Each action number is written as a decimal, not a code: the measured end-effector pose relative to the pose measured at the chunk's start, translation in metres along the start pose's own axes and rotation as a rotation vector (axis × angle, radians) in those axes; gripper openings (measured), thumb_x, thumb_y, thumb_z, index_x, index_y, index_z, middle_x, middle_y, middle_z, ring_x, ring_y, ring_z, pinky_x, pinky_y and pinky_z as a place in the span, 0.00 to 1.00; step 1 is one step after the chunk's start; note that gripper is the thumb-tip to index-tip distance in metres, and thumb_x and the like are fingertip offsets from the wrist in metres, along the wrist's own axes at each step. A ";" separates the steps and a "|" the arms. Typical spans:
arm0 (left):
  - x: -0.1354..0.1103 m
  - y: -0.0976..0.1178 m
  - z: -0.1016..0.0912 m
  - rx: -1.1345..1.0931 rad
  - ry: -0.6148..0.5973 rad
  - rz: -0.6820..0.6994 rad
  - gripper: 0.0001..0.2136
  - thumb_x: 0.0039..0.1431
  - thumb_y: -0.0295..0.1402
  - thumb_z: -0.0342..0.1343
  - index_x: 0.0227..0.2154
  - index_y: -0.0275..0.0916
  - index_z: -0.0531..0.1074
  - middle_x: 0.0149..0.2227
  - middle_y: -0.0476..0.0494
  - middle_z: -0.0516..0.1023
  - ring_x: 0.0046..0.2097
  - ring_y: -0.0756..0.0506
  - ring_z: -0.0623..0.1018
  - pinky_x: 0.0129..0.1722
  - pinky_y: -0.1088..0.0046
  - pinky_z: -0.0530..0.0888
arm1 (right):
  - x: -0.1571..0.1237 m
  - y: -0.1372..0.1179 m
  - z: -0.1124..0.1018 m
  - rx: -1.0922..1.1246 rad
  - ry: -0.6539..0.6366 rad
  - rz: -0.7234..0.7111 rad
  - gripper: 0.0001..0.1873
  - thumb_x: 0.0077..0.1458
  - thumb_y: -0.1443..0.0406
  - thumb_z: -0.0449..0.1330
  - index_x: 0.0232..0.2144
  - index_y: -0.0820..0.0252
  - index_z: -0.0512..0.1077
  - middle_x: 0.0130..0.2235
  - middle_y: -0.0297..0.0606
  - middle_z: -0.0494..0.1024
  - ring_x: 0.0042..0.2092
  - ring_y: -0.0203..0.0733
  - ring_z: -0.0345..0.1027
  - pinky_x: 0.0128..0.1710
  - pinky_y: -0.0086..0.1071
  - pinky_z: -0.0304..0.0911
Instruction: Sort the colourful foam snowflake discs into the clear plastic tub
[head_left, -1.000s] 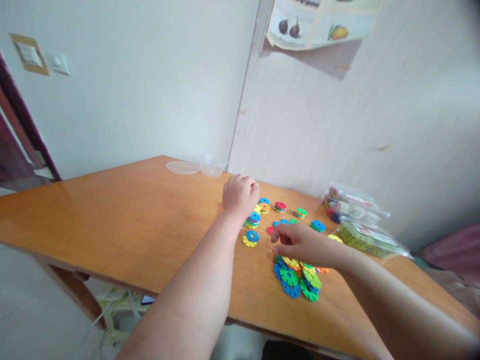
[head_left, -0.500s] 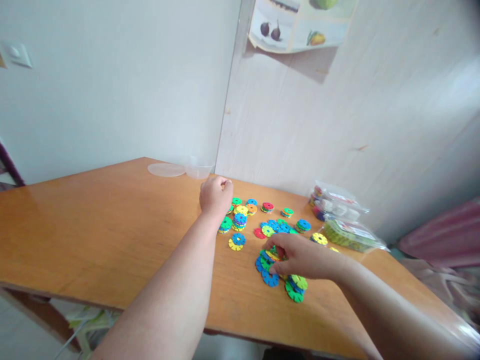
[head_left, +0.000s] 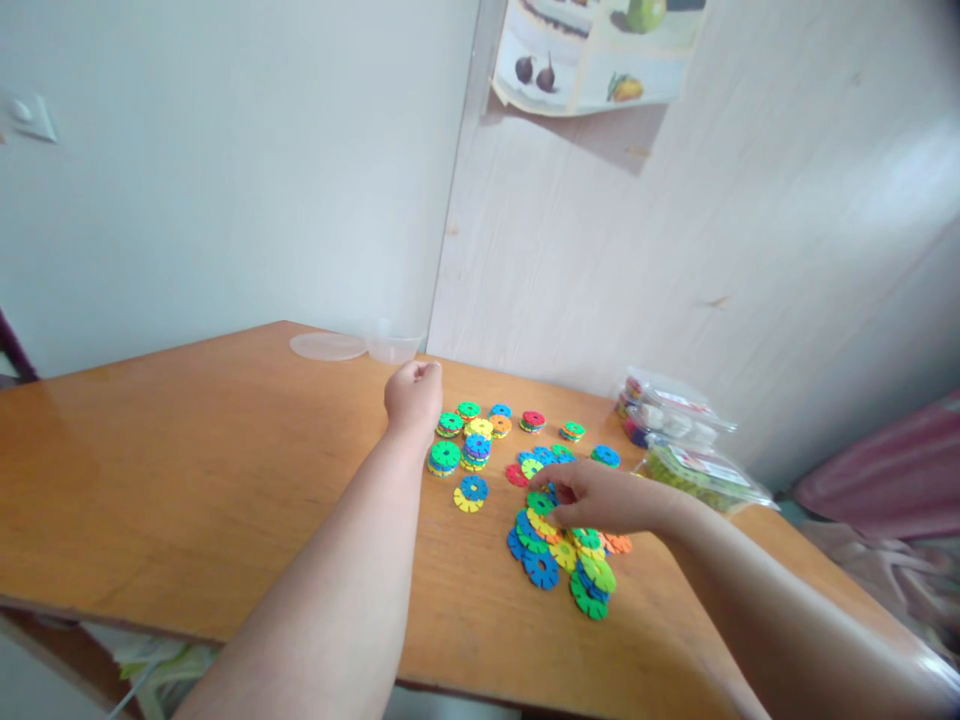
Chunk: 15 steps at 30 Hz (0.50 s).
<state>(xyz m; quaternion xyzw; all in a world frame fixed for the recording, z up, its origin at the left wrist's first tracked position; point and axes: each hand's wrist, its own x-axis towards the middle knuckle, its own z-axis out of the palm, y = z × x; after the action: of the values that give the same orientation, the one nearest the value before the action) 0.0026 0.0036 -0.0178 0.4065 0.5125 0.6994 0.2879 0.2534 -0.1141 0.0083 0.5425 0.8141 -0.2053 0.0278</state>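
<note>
Snowflake discs (head_left: 559, 565) in green, blue, yellow and orange lie in a loose heap on the wooden table (head_left: 187, 480), and your right hand (head_left: 604, 500) rests on the heap's far edge. Its fingers (head_left: 559, 492) curl down onto a green disc (head_left: 539, 501); whether they have pinched it cannot be told. Your left hand (head_left: 414, 395) is balled into a fist, knuckles up, just beside the short stacks of discs (head_left: 461, 445) farther back; anything inside it is hidden. Two clear bags of discs (head_left: 690, 440) sit near the wall to your right. A clear lid (head_left: 328, 346) and a clear cup (head_left: 395, 346) stand together at the table's far edge.
</note>
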 end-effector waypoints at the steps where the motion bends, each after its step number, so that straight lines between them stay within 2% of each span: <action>1: 0.000 0.001 0.000 -0.034 0.012 -0.023 0.08 0.47 0.37 0.58 0.20 0.41 0.69 0.18 0.52 0.62 0.27 0.47 0.66 0.28 0.72 0.62 | 0.002 0.000 -0.001 0.008 -0.017 0.004 0.25 0.50 0.62 0.62 0.52 0.54 0.73 0.33 0.33 0.74 0.33 0.38 0.67 0.29 0.29 0.58; 4: -0.001 0.005 0.000 -0.124 0.058 -0.104 0.06 0.44 0.34 0.58 0.19 0.39 0.69 0.20 0.51 0.67 0.30 0.47 0.68 0.30 0.72 0.64 | 0.010 0.005 -0.004 0.036 -0.041 0.010 0.20 0.48 0.59 0.65 0.45 0.57 0.74 0.34 0.33 0.74 0.33 0.38 0.66 0.28 0.28 0.57; 8: 0.000 0.009 -0.002 -0.164 0.061 -0.198 0.05 0.42 0.34 0.59 0.21 0.38 0.71 0.25 0.47 0.74 0.34 0.46 0.73 0.33 0.70 0.67 | 0.018 0.011 -0.008 0.056 -0.069 0.007 0.19 0.44 0.57 0.68 0.38 0.59 0.72 0.33 0.32 0.73 0.31 0.36 0.64 0.26 0.27 0.54; 11: 0.003 0.007 -0.003 -0.165 0.064 -0.245 0.06 0.41 0.35 0.59 0.24 0.38 0.72 0.29 0.44 0.77 0.36 0.44 0.74 0.34 0.68 0.68 | 0.022 0.004 -0.006 0.061 0.033 -0.003 0.21 0.44 0.55 0.68 0.38 0.59 0.70 0.33 0.32 0.72 0.31 0.35 0.64 0.26 0.27 0.54; 15: 0.006 0.003 -0.002 -0.157 0.073 -0.292 0.08 0.41 0.36 0.58 0.24 0.38 0.73 0.29 0.43 0.78 0.35 0.44 0.75 0.33 0.67 0.67 | 0.031 -0.022 0.007 0.089 0.199 -0.056 0.22 0.47 0.53 0.66 0.41 0.57 0.70 0.33 0.32 0.73 0.31 0.36 0.65 0.26 0.27 0.55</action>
<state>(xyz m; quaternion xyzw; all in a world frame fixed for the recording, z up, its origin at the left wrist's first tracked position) -0.0022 0.0064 -0.0135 0.2782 0.5199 0.7026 0.3984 0.2195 -0.0972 0.0005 0.5379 0.8178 -0.1869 -0.0832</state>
